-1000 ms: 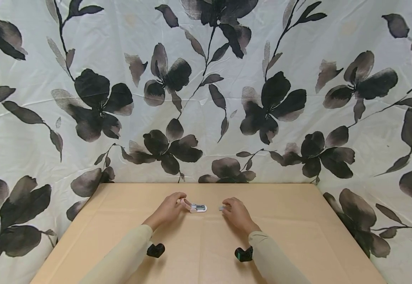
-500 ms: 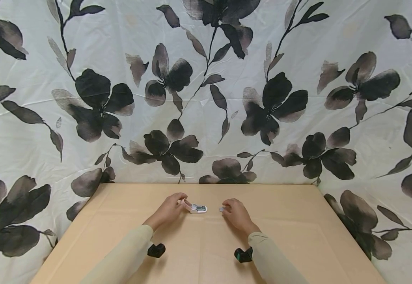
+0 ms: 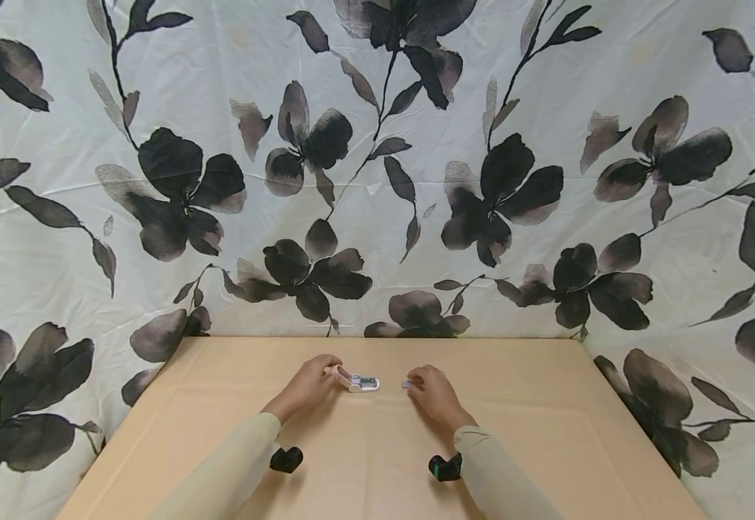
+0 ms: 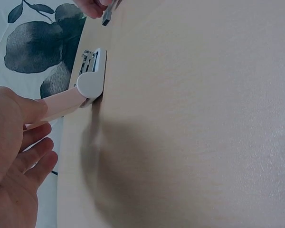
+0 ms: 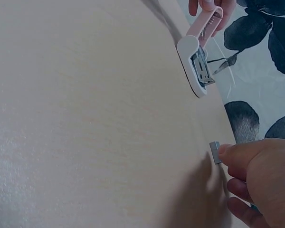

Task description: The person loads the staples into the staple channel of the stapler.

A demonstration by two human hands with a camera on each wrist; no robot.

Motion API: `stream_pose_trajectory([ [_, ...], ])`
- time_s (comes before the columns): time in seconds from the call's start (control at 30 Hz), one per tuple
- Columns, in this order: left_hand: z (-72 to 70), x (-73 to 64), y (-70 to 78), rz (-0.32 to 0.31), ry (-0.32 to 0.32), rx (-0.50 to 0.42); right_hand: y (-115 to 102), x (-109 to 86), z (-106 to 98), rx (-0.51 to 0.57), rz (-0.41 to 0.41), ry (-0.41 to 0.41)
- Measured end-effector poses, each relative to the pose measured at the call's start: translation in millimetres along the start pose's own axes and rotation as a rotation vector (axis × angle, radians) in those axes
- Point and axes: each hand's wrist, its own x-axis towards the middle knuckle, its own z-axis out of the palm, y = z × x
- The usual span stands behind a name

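A small pink and white stapler [image 3: 365, 384] stands opened near the far edge of the table, its white base down on the surface. My left hand [image 3: 308, 383] pinches the raised pink top between thumb and finger, the other fingers loosely bent below it. Inside the base, the metal staple channel shows in the right wrist view, where the stapler [image 5: 189, 50] is seen from its open side. To the right, my right hand [image 3: 436, 393] pinches a short grey strip of staples [image 5: 214, 152] by one end, close over the table and apart from the stapler.
The light wood-coloured table [image 3: 364, 462] ends just beyond both hands. Behind it hangs a white cloth [image 3: 377, 217] with dark flowers. Black wrist devices [image 3: 286, 458] sit below each forearm.
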Motion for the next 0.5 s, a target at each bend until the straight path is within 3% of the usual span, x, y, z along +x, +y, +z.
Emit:
stream_pose_trajectory([
  [0.3, 1.0, -0.9, 0.0, -0.039, -0.025, -0.025, 3.2, 1.0, 3.5, -0.014, 0.009, 0.003],
  [0.5, 0.6, -1.2, -0.5, 0.042, -0.008, 0.009, 3.3, 2.5, 4.4, -0.025, 0.006, 0.008],
])
